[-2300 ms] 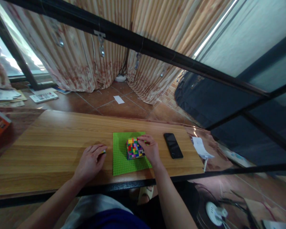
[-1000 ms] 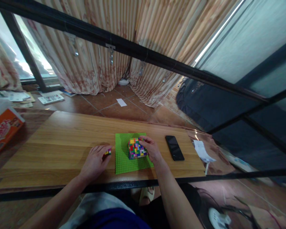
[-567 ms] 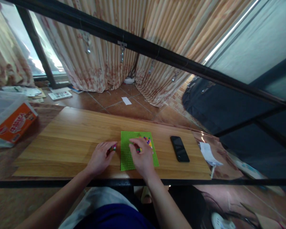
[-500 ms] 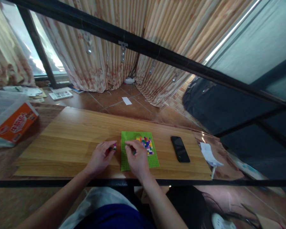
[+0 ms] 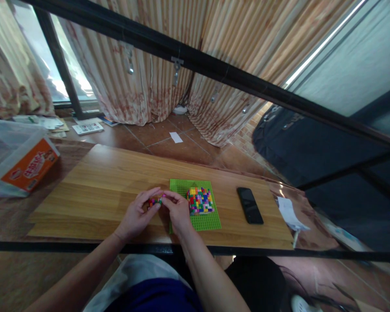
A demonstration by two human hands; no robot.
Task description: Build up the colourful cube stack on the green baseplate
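Observation:
Small coloured toy bricks [image 5: 154,202], red, pink and green among them, sit between my two hands just left of the baseplate. My left hand [image 5: 137,215] is closed round them from the left, thumb and fingers gripping. From the right, my right hand [image 5: 178,213] pinches at the same bricks, its fingertips meeting those of the left. How many bricks there are is hidden by the fingers. On the green studded baseplate [image 5: 201,223] stands a block of many-coloured bricks [image 5: 200,201], close to the right hand's knuckles.
A black phone [image 5: 250,205] lies on the wooden tabletop [image 5: 94,195], right of the baseplate. At the far left is a clear plastic box [image 5: 17,134] with an orange label. Crumpled white paper [image 5: 289,212] lies past the right end. A dark bar [image 5: 84,246] runs along the near edge.
My right hand has moved left off the baseplate to meet my left hand at the bricks. The multicoloured block is now uncovered. The view has shifted slightly.

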